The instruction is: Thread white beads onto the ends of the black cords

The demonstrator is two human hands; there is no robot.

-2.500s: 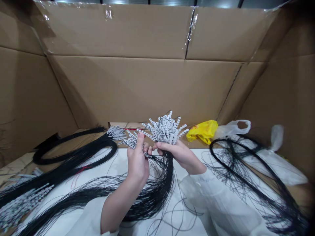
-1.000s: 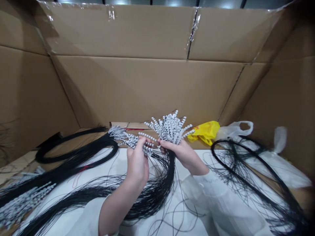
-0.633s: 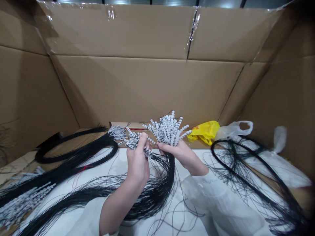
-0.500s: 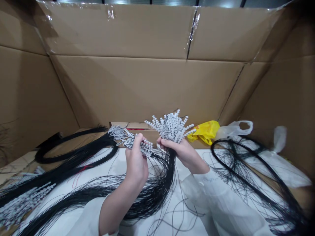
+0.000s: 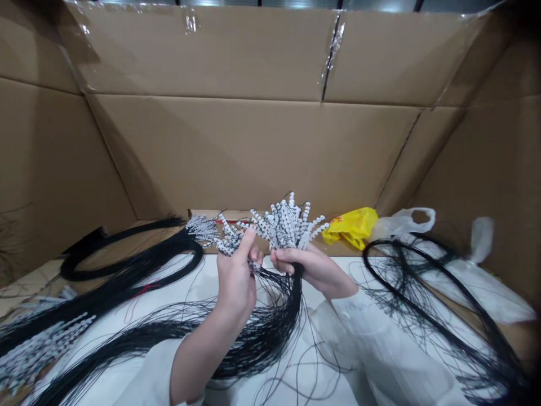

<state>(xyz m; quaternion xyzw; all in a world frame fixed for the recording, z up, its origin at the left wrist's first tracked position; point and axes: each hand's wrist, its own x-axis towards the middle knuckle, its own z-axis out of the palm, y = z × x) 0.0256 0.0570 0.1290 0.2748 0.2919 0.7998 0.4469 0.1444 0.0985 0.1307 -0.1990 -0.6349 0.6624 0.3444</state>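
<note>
Black wires (image 5: 270, 344) curve over the white table surface and rise to both hands. White tube-like beads or labels cover their upper ends. My right hand (image 5: 310, 265) is closed around the larger bundle, just below its fanned-out white tips (image 5: 289, 223). Beside it, my left hand (image 5: 239, 270) is closed on a smaller bunch of white-tipped wires (image 5: 228, 242), thumb pointing up. The two hands are close together at the middle of the view. Parts of the wires are hidden inside the fingers.
Coiled black wires with white tips (image 5: 200, 227) lie at the left, one tied with red string (image 5: 146, 288). At the right are a black wire loop (image 5: 422, 259), a yellow plastic bag (image 5: 350, 225) and a clear bag (image 5: 406, 221). Cardboard walls (image 5: 245, 152) stand around the table.
My left hand has shifted slightly right, closer to my right hand, and its fingers have curled in. The white tips in my right hand have tilted a little leftward.
</note>
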